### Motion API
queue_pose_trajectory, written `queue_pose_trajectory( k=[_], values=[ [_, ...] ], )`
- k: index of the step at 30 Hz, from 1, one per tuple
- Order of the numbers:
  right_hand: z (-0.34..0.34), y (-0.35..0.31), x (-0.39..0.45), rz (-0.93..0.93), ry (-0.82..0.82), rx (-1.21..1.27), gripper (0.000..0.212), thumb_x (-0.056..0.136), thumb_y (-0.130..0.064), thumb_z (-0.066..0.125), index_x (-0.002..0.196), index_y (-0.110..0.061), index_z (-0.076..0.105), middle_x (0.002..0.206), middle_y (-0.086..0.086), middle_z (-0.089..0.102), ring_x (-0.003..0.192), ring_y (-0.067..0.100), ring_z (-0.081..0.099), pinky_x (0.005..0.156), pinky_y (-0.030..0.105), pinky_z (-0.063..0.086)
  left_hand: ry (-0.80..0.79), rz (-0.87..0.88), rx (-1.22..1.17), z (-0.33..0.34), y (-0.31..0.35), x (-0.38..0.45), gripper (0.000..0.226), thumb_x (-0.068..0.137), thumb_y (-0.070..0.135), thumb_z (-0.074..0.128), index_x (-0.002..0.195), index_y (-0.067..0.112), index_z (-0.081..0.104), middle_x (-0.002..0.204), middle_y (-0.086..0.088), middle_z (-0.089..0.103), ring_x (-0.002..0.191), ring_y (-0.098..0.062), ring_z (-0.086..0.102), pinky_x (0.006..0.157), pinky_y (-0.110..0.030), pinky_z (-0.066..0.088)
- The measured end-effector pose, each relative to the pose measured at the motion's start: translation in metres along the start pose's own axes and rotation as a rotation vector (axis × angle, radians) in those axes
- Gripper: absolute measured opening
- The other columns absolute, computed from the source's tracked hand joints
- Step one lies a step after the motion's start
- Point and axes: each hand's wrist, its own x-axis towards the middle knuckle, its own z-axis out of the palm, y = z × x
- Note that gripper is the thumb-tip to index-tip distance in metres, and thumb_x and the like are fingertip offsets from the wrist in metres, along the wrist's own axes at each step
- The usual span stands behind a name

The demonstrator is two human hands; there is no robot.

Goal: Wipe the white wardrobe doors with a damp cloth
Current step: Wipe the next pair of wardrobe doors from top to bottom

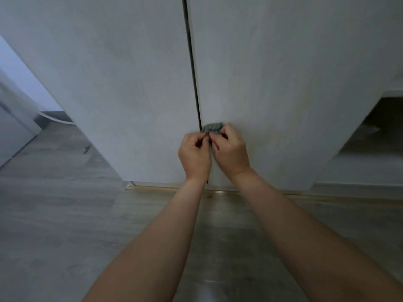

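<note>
Two white wardrobe doors fill the view, the left door [122,83] and the right door [283,83], with a dark gap between them. A small grey-green cloth [213,127], folded small, is held low in front of the right door beside the gap. My left hand [194,157] pinches the cloth's lower edge with curled fingers. My right hand [231,151] grips the cloth from the right, fingers curled over it. Most of the cloth is hidden by my fingers.
A grey wood-look floor [65,203] runs below the doors, with a metal strip [170,189] along the wardrobe's base. At the right there is an open low shelf recess [370,131]. White furniture [13,127] stands at the far left.
</note>
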Motion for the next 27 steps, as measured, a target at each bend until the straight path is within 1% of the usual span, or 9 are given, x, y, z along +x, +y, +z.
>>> queue_pose_trajectory(
  k=[3,5,8,12,15,18,20,23,27],
  values=[
    [0.020,0.011,-0.050,0.231,-0.256,0.037,0.013,0.092,-0.011,0.059,0.092,-0.003,0.069,0.087,-0.002,0.050,0.074,0.010,0.047,0.069,0.036,0.049,-0.199,-0.245,0.047,0.005,-0.051,-0.019,0.008,0.081,0.005,0.072,0.085,0.011,0.076,0.084,-0.007,0.073,0.079,-0.020,0.069,0.079,-0.040,0.058],
    [0.022,0.008,-0.062,0.322,-0.299,0.060,0.015,0.094,-0.013,0.057,0.094,-0.004,0.069,0.089,-0.003,0.049,0.077,0.010,0.049,0.071,0.029,0.047,-0.224,-0.302,0.052,0.007,-0.058,-0.024,0.011,0.080,0.004,0.073,0.087,0.010,0.078,0.085,-0.008,0.074,0.080,-0.022,0.070,0.081,-0.042,0.058],
    [0.000,-0.002,-0.031,0.235,-0.017,0.097,0.011,0.090,-0.005,0.063,0.090,0.000,0.072,0.087,0.012,0.057,0.072,0.022,0.057,0.066,0.030,0.049,-0.119,-0.114,-0.030,0.008,-0.010,-0.014,0.009,0.081,0.005,0.072,0.087,0.010,0.078,0.084,-0.004,0.071,0.077,-0.012,0.065,0.077,-0.030,0.055],
    [-0.041,0.011,0.027,0.093,0.278,-0.004,0.010,0.090,-0.003,0.067,0.096,0.001,0.074,0.090,0.017,0.059,0.076,0.019,0.057,0.069,0.022,0.047,-0.020,0.168,-0.163,0.018,0.051,0.006,0.011,0.084,0.005,0.072,0.092,0.010,0.078,0.086,-0.002,0.070,0.080,-0.003,0.062,0.076,-0.015,0.050],
    [-0.039,0.027,-0.002,0.095,0.171,-0.027,0.006,0.089,0.001,0.066,0.086,0.003,0.072,0.084,0.016,0.055,0.070,0.024,0.055,0.062,0.033,0.049,-0.061,0.082,-0.145,0.033,0.035,-0.015,0.012,0.083,0.004,0.073,0.092,0.010,0.079,0.087,-0.002,0.070,0.078,-0.005,0.063,0.078,-0.025,0.054],
    [-0.033,0.051,-0.060,0.186,-0.064,-0.028,0.003,0.083,0.004,0.068,0.082,0.001,0.069,0.085,0.014,0.052,0.067,0.024,0.052,0.057,0.041,0.050,-0.250,-0.163,-0.021,0.049,-0.004,-0.046,0.015,0.081,0.000,0.073,0.092,0.009,0.079,0.089,-0.005,0.072,0.080,-0.011,0.065,0.084,-0.036,0.056],
    [-0.035,0.058,-0.071,0.207,-0.150,-0.014,0.003,0.082,0.003,0.066,0.083,0.001,0.068,0.086,0.014,0.052,0.068,0.026,0.053,0.058,0.042,0.051,-0.279,-0.264,-0.007,0.052,-0.011,-0.053,0.016,0.080,-0.001,0.072,0.090,0.008,0.079,0.089,-0.006,0.074,0.082,-0.017,0.068,0.083,-0.040,0.057],
    [-0.051,0.053,-0.044,0.214,0.009,0.017,0.006,0.085,0.003,0.064,0.087,0.002,0.071,0.089,0.016,0.055,0.073,0.027,0.056,0.066,0.038,0.053,-0.209,-0.147,-0.050,0.061,0.021,-0.045,0.014,0.080,0.002,0.073,0.090,0.010,0.080,0.086,-0.005,0.074,0.080,-0.016,0.069,0.080,-0.037,0.058],
    [-0.083,0.062,0.007,0.142,0.304,-0.018,0.011,0.089,0.002,0.064,0.095,0.003,0.073,0.096,0.021,0.058,0.084,0.025,0.059,0.074,0.026,0.049,-0.104,0.156,-0.147,0.070,0.077,-0.027,0.014,0.082,0.005,0.074,0.094,0.011,0.079,0.086,-0.002,0.071,0.079,-0.005,0.064,0.076,-0.015,0.050]
  ],
)
